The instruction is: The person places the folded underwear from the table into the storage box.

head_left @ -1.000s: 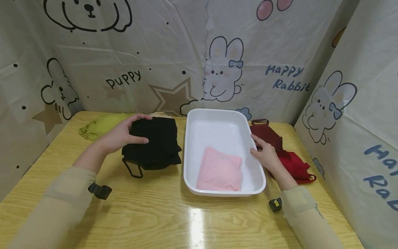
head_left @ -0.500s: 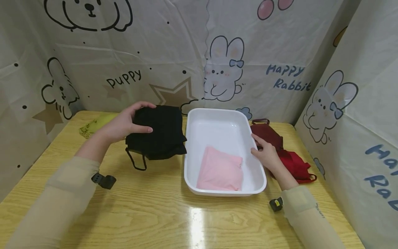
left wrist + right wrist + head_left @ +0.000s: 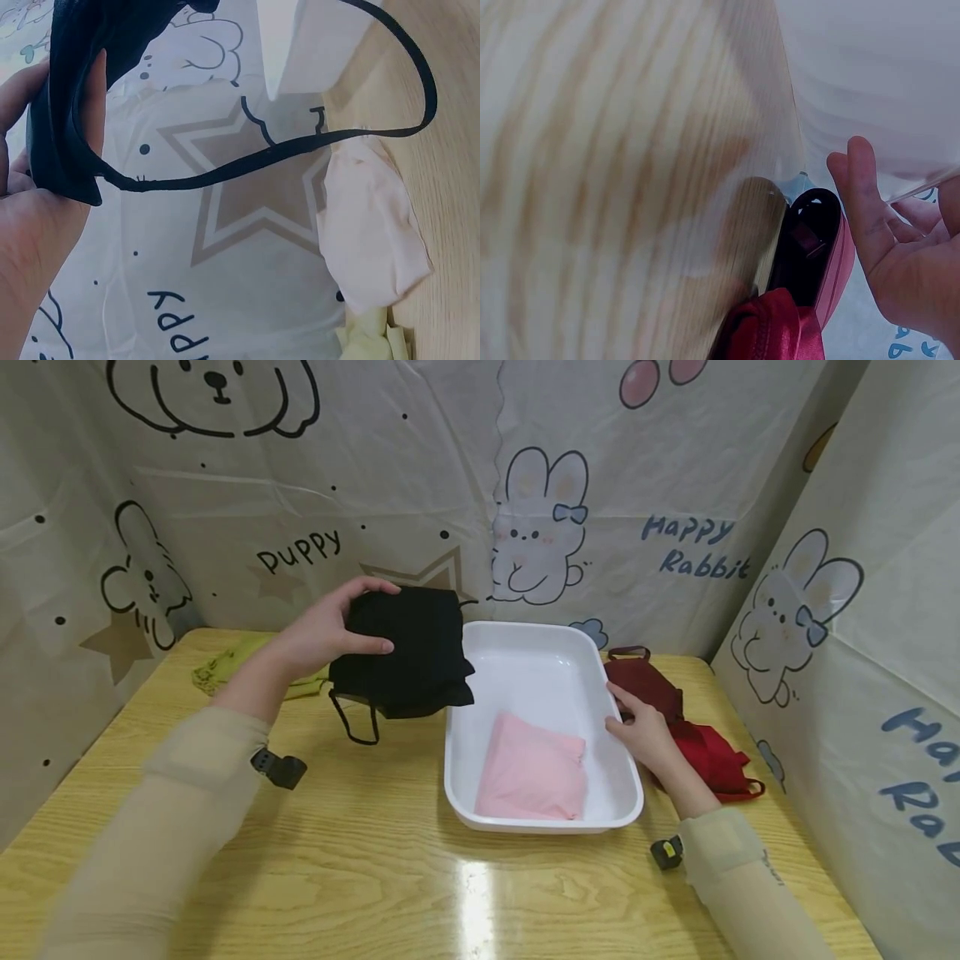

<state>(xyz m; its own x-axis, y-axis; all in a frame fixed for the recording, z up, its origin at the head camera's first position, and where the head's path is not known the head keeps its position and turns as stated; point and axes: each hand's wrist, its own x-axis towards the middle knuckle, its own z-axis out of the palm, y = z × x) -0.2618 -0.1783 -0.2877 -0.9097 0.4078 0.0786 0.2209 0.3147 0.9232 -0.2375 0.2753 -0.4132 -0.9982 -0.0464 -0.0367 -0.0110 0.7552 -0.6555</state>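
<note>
My left hand (image 3: 318,627) grips a folded black garment (image 3: 420,647), thumb on its near face. The garment is in the air by the left rim of a white plastic basin (image 3: 459,777), overlapping it in the head view. Its thin strap (image 3: 262,156) hangs in a loop, large in the left wrist view. A pink folded cloth piece (image 3: 531,768) lies in the basin's near part. My right hand (image 3: 641,731) holds the basin's right rim; in the right wrist view some fingers (image 3: 862,180) lie along its outer side.
Right of the basin lie a dark red strapped item (image 3: 648,685) and a bright red strapped item (image 3: 708,760). Yellow-green cloth (image 3: 232,664) lies at the back left. A pale cloth (image 3: 371,225) shows in the left wrist view. Printed sheets (image 3: 420,460) wall the table (image 3: 337,877).
My left hand has lifted the black garment off the table and carried it right, up to the basin's left rim. The right hand and the basin stay put.
</note>
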